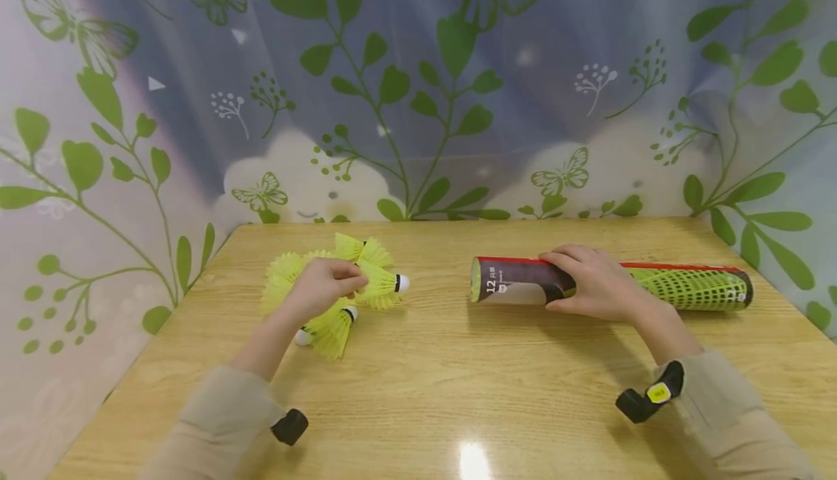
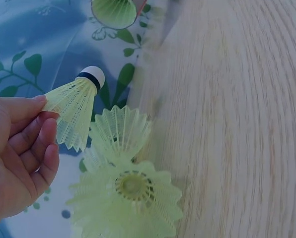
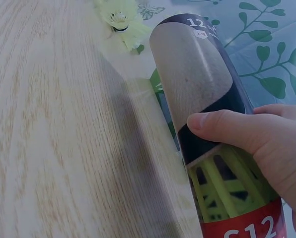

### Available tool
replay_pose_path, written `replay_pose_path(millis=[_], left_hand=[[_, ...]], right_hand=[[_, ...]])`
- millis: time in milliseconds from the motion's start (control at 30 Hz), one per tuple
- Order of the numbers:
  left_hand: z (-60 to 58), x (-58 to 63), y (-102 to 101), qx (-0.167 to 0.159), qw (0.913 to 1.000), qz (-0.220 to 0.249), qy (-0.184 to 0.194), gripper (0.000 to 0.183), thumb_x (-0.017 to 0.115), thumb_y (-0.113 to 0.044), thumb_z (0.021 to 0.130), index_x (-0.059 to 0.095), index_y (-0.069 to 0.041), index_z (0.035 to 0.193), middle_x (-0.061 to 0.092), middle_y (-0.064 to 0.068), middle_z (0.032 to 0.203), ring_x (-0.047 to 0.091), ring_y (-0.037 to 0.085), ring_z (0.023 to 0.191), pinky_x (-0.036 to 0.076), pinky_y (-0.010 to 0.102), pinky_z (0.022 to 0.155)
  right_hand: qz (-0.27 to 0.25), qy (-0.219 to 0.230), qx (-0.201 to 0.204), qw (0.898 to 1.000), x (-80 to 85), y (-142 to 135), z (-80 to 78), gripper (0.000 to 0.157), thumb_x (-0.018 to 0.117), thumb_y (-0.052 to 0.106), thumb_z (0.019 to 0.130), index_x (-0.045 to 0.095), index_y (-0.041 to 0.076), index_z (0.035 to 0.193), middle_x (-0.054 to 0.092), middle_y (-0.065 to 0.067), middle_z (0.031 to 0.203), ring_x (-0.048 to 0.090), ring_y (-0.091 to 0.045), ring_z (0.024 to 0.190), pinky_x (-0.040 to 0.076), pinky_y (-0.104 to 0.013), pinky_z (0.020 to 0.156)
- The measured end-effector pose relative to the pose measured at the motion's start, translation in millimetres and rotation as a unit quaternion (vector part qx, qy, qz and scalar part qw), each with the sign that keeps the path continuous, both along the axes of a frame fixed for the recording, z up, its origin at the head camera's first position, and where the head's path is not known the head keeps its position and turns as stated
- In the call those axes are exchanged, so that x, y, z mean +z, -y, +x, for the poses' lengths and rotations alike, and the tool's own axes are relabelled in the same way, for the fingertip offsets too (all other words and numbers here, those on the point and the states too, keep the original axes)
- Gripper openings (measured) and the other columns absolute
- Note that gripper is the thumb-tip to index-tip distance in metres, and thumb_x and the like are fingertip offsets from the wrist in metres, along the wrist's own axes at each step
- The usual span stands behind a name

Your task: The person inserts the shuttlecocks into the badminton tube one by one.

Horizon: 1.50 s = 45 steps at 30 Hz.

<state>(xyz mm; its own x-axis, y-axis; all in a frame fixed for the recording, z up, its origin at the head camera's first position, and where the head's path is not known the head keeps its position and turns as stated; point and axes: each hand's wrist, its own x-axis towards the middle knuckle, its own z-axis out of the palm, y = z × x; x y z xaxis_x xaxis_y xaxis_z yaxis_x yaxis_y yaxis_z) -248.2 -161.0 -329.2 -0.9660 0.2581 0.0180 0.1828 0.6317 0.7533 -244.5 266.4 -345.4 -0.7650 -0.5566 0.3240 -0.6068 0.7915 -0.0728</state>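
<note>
A printed backdrop, green leaves and butterflies, stands behind a wood-grain bench. At 10 o'clock on the bench, a pile of yellow shuttlecocks lies beneath and around the left hand. That hand's thumb and fingers are clamped on one held shuttlecock, its white tip pointing to 3 o'clock. At 2 o'clock, the right hand has its fingers clamped round a shuttlecock tube, mouth facing 9 o'clock; whether the tube bears fully on the bench cannot be determined. The left wrist view shows the pinch at the skirt's rim and ribbed yellow-green inside the mouth. Only the right wrist view shows the tube's red panel, with large white characters.
</note>
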Motion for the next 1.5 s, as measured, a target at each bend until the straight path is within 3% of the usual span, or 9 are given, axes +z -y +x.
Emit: replay_pose_path(millis=[133,300,867,1067,1500], left_hand=[[0.3,-0.9,-11.5,-0.018,0.9998,0.002,-0.005,0.020,0.062,-0.022,0.091,0.071,-0.006,0.099,0.068,0.006,0.091,0.063,0.025,0.081,0.051,0.039,0.074],[-0.2,-1.6,-22.8,-0.033,0.9993,0.002,-0.017,0.021,0.063,-0.022,0.090,0.071,-0.006,0.100,0.068,0.004,0.090,0.062,0.017,0.076,0.051,0.035,0.071],[-1.1,-4.0,-51.7,-0.014,0.9993,0.031,-0.015,0.021,0.065,-0.025,0.089,0.072,-0.009,0.101,0.069,0.002,0.091,0.062,0.014,0.075,0.050,0.029,0.067],[-0.9,-4.9,-62.4,-0.024,0.9983,0.051,-0.015,0.019,0.064,-0.023,0.090,0.072,-0.009,0.100,0.069,0.002,0.091,0.062,0.018,0.078,0.050,0.032,0.067],[-5.2,-5.6,-87.5,-0.038,0.9969,0.065,-0.020,0.018,0.066,-0.022,0.089,0.073,-0.009,0.098,0.069,0.002,0.090,0.062,0.014,0.076,0.051,0.030,0.067]], right_hand=[[0.000,0.001,-0.001,1.000,0.4,0.9,0.0,0.073,0.084,0.035,0.067,0.055,0.006,0.127,0.056,-0.015,0.121,0.051,-0.034,0.112,0.038,-0.056,0.090],[-0.002,0.001,-0.001,1.000,1.1,1.1,0.2,0.074,0.083,0.036,0.067,0.055,0.007,0.127,0.056,-0.015,0.121,0.051,-0.033,0.111,0.038,-0.056,0.090],[-0.017,-0.011,0.003,1.000,6.7,6.3,-1.4,0.073,0.085,0.037,0.064,0.055,0.006,0.123,0.058,-0.014,0.117,0.053,-0.031,0.107,0.039,-0.053,0.087],[-0.014,0.002,-0.005,1.000,8.4,7.4,-0.7,0.073,0.083,0.037,0.065,0.054,0.005,0.123,0.057,-0.014,0.118,0.052,-0.031,0.108,0.038,-0.054,0.088],[-0.010,-0.009,0.002,1.000,8.5,7.2,0.1,0.072,0.083,0.036,0.066,0.054,0.005,0.124,0.058,-0.016,0.118,0.053,-0.033,0.107,0.040,-0.054,0.087]])
